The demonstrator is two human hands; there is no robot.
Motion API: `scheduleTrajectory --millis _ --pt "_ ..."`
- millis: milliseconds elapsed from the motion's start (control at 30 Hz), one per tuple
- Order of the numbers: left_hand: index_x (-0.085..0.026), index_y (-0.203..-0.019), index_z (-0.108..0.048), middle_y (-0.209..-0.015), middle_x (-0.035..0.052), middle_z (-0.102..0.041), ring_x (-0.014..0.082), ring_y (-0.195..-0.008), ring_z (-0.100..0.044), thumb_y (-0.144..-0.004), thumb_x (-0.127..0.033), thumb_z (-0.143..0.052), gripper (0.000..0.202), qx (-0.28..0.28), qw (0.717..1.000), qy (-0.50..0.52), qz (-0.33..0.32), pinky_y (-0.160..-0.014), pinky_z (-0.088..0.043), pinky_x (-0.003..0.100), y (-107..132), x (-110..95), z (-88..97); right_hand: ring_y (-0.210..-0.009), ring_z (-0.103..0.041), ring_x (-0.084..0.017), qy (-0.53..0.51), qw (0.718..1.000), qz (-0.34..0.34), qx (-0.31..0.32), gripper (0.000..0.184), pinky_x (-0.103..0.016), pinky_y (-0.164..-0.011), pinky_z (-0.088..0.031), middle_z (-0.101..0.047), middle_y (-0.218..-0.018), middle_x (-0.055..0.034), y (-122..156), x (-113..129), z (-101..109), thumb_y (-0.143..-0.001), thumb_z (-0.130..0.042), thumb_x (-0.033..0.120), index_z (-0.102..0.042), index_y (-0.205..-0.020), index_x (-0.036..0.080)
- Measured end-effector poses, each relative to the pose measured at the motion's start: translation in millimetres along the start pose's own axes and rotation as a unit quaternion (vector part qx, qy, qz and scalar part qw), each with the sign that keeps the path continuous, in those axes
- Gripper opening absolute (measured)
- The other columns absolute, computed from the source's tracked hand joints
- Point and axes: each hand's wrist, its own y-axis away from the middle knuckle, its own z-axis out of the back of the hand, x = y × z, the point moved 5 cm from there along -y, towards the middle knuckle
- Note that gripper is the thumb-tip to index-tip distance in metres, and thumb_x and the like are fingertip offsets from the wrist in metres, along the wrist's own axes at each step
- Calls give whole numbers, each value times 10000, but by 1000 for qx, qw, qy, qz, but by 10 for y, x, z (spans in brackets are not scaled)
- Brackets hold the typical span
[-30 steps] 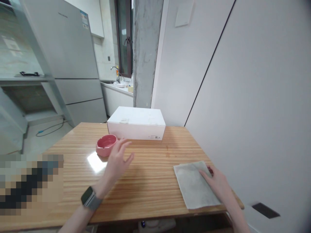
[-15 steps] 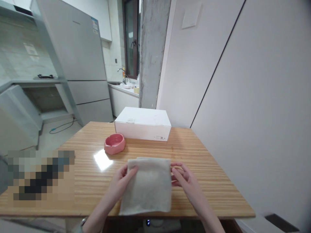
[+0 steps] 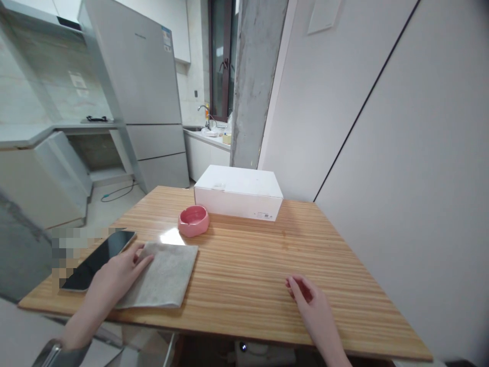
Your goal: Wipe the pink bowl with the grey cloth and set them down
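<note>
A folded grey cloth (image 3: 164, 275) lies flat on the wooden table (image 3: 248, 265) at the near left. My left hand (image 3: 114, 275) rests on the cloth's left edge with the fingers lying flat and stretched out. My right hand (image 3: 311, 303) rests on the bare table at the near right, fingers loosely curled and holding nothing. A pink ashtray (image 3: 193, 220) sits just beyond the cloth, with a white box (image 3: 239, 192) behind it.
A dark phone (image 3: 97, 257) lies at the table's left edge beside my left hand. A white wall runs along the table's right side. A fridge (image 3: 145, 97), a counter and a sink stand beyond the table.
The cloth has slid from the near right across the middle to the near left. My left hand went with it; my right hand let go and stayed on the right.
</note>
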Motion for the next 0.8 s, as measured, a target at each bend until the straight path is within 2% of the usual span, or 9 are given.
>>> scheduleTrajectory --millis 33,100,167,200,300,367,433,500,800 --pt "-195 -1066 -595 -880 87 -663 279 -717 -627 -786 -502 -469 435 -21 998 -56 -16 -607 -449 338 13 -69 56 -730 -645 -216 26 999 21 -7 369 -324 -699 -505 -688 -793 -74 7 31 -4 -818 -495 537 -634 -805 195" --pt "-151 -1166 -532 -1056 152 -609 332 -869 -596 -822 -455 -421 473 -68 986 -133 -68 -702 -451 410 63 -349 147 -681 -630 -199 75 994 74 -6 338 -304 -653 -492 -674 -753 -60 24 139 -71 -850 -466 494 -617 -778 201" --pt "-151 -1135 -533 -1069 143 -592 314 -945 -568 -870 -396 -362 399 -109 980 -120 -112 -789 -439 421 155 -765 176 -619 -601 -175 128 983 128 9 327 -277 -594 -459 -645 -692 -40 46 282 -211 -891 -417 441 -584 -736 206" --pt "-176 -1079 -549 -1008 109 -610 271 -930 -577 -895 -370 -338 341 -92 983 -80 -136 -801 -443 386 210 -999 127 -587 -583 -163 160 976 150 18 329 -266 -572 -433 -623 -655 -26 58 352 -299 -908 -394 413 -561 -710 209" --pt "-209 -808 -575 -852 51 -638 179 -778 -613 -932 -304 -294 322 28 978 -6 -205 -695 -446 284 415 -1656 -199 -546 -555 -149 267 944 191 15 323 -252 -533 -342 -582 -597 -3 101 506 -554 -925 -386 340 -502 -652 214" --pt "-203 -756 -577 -755 44 -652 175 -699 -624 -932 -283 -300 337 86 974 -12 -211 -615 -422 270 541 -1905 -433 -562 -567 -155 315 926 208 12 296 -258 -530 -302 -595 -619 -4 135 547 -693 -927 -385 290 -500 -664 215" --pt "-199 -743 -590 -709 46 -661 183 -663 -626 -928 -277 -313 342 110 971 -21 -210 -585 -399 271 628 -2000 -596 -593 -581 -162 338 914 222 18 271 -264 -538 -284 -608 -652 -5 168 548 -784 -927 -381 253 -502 -686 217" --pt "-201 -736 -598 -714 46 -667 188 -678 -627 -928 -274 -318 348 110 970 -15 -217 -597 -393 276 672 -2006 -668 -607 -587 -160 345 911 227 21 263 -265 -545 -275 -611 -662 -3 190 529 -816 -928 -378 236 -497 -693 217" --pt "-210 -716 -587 -725 31 -661 179 -697 -618 -923 -288 -339 333 100 970 18 -222 -609 -384 276 660 -1948 -650 -625 -587 -159 336 915 220 43 246 -266 -565 -275 -608 -675 6 203 501 -794 -931 -386 234 -479 -703 220"
